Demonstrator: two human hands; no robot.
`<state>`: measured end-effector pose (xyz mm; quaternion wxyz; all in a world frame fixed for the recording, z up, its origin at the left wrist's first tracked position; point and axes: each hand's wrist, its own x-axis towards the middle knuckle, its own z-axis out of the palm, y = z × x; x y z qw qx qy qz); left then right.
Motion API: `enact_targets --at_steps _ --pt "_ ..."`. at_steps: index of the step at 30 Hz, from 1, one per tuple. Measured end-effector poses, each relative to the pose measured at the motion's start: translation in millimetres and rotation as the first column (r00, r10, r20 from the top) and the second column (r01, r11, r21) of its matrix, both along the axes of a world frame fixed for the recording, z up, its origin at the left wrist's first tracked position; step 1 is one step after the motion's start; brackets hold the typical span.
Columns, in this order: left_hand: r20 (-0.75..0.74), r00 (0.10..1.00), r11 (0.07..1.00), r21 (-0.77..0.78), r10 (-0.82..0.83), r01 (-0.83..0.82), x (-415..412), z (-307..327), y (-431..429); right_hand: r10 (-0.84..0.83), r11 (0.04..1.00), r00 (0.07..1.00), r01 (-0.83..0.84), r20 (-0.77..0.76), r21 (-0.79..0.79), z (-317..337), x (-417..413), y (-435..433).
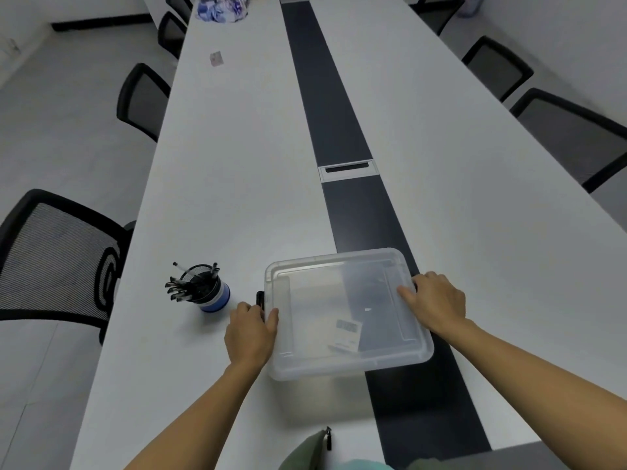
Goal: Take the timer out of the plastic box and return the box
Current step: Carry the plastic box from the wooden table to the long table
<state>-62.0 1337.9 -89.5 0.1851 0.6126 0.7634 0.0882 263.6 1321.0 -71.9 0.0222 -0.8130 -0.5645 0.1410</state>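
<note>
Gripping both short ends of a translucent plastic box (339, 300), a person stands at the near end of a long white tabletop (237, 164). Left hand (251, 334) is curled round the box's left edge, thumb on top of the lid rim, fingers wrapped down the side next to a black latch (260, 297). Right hand (436, 305) sits on the opposite end, fingers spread over the lid corner, palm vs. the box's right wall. Lid is on. Box appears raised slightly off the tabletop w/ a soft shadow beneath, though contact can't be told for certain.

Timer (345, 335), a small white unit w/ a grey display, lies inside the box, seen through the lid, near the front-right portion of the floor.

Box straddles the dark strip (325, 96) running down the tabletop's centre; a silver cable hatch (347, 169) is set in that strip farther back. Just left of the box stands a mesh pen holder (205, 288) w/ a blue base, full of black pens. A green pouch (305, 451) w/ a zip pull shows at the bottom edge. Black mesh chairs (57, 259) line both sides; a small card (216, 58) & a blue-white bag (222, 6) sit at the far end.
</note>
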Motion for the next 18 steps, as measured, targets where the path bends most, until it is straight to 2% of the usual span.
enact_targets --at_steps 4,6,7,9,11,13,14,15,18 --pt "0.056 0.995 0.996 -0.009 0.087 -0.087 3.1 8.5 5.7 -0.104 0.994 0.988 0.101 -0.119 -0.031 13.5 -7.7 1.7" --pt "0.143 0.979 0.990 -0.025 0.143 -0.141 0.6 14.1 13.9 -0.142 0.990 0.957 0.141 -0.253 -0.023 25.7 -7.0 4.2" --pt "0.220 0.960 0.985 -0.036 0.172 -0.168 0.3 18.9 20.2 -0.168 0.985 0.904 0.174 -0.394 -0.020 34.1 -6.0 6.8" --pt "0.421 0.875 0.970 -0.067 0.239 -0.233 3.6 27.9 38.2 -0.229 0.963 0.673 0.260 -0.704 -0.065 54.5 -2.3 17.0" --pt "0.606 0.722 0.938 -0.130 0.332 -0.322 9.7 35.3 59.4 -0.286 0.940 0.466 0.305 -0.837 -0.151 73.2 3.9 33.3" --pt "0.714 0.584 0.908 -0.181 0.386 -0.378 11.5 39.5 77.9 -0.327 0.919 0.413 0.349 -0.850 -0.184 84.0 11.2 55.2" --pt "0.719 0.576 0.907 -0.188 0.389 -0.378 11.1 38.3 82.3 -0.347 0.906 0.412 0.380 -0.842 -0.187 85.2 14.5 68.3" --pt "0.686 0.620 0.915 -0.185 0.381 -0.358 10.1 34.2 84.9 -0.364 0.892 0.408 0.410 -0.837 -0.189 84.3 16.8 82.9" --pt "0.415 0.858 0.950 -0.202 0.303 -0.238 5.9 14.8 78.1 -0.433 0.840 0.356 0.493 -0.828 -0.227 68.2 22.1 123.8"
